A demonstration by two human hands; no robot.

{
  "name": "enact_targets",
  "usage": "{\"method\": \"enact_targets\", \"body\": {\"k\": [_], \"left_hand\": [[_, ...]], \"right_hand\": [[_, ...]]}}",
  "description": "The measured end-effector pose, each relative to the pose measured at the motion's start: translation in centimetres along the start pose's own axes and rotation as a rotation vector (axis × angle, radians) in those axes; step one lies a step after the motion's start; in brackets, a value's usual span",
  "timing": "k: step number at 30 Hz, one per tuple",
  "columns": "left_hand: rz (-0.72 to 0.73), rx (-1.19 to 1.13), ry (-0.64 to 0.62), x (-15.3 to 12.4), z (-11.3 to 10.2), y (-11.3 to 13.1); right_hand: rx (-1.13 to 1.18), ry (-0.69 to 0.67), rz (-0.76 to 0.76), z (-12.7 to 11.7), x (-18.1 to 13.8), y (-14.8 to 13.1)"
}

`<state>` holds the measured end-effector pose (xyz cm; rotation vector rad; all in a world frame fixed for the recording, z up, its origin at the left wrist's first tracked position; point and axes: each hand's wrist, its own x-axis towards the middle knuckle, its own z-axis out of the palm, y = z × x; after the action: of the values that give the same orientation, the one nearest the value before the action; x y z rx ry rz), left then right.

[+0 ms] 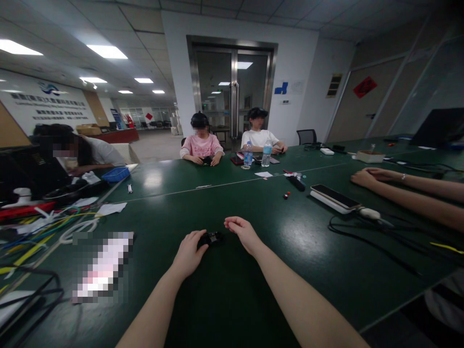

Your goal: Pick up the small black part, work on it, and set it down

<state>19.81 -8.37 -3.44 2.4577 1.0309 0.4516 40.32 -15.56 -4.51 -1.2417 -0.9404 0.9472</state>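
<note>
I see the green table (159,212) reaching out on all sides of a small black device (215,237), whose long axis runs crosswise between the two hands. The left hand (189,250) is nearer, thumb and fingers pinching the device's left end and hiding part of it. The right hand (246,236) sits just off its other end, fingers curled; whether they pinch anything, I cannot tell. Left of the device lies a blurred, bright oblong (105,268); beyond it to the right, a dark-screened phone (336,195) on a white block (328,203), then tiny orange-and-dark bits (286,195).
</note>
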Motion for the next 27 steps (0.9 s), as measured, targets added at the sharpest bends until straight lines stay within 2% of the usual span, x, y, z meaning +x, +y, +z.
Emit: {"method": "enact_targets", "body": {"k": [8,20,27], "left_hand": [[0.002,-0.009,0.023,0.1,0.3,-0.3],[0.065,0.005,0.062,0.2,0.6,-0.7],[0.057,0.0,0.045,0.2,0.5,-0.6]], "right_hand": [[-0.128,0.003,-0.025,0.3,0.0,0.0],[-0.564,-0.1,-0.239,1.9,-1.2,-0.9],[-0.684,-0.173,-0.203,2.3,-1.8,-1.4]]}}
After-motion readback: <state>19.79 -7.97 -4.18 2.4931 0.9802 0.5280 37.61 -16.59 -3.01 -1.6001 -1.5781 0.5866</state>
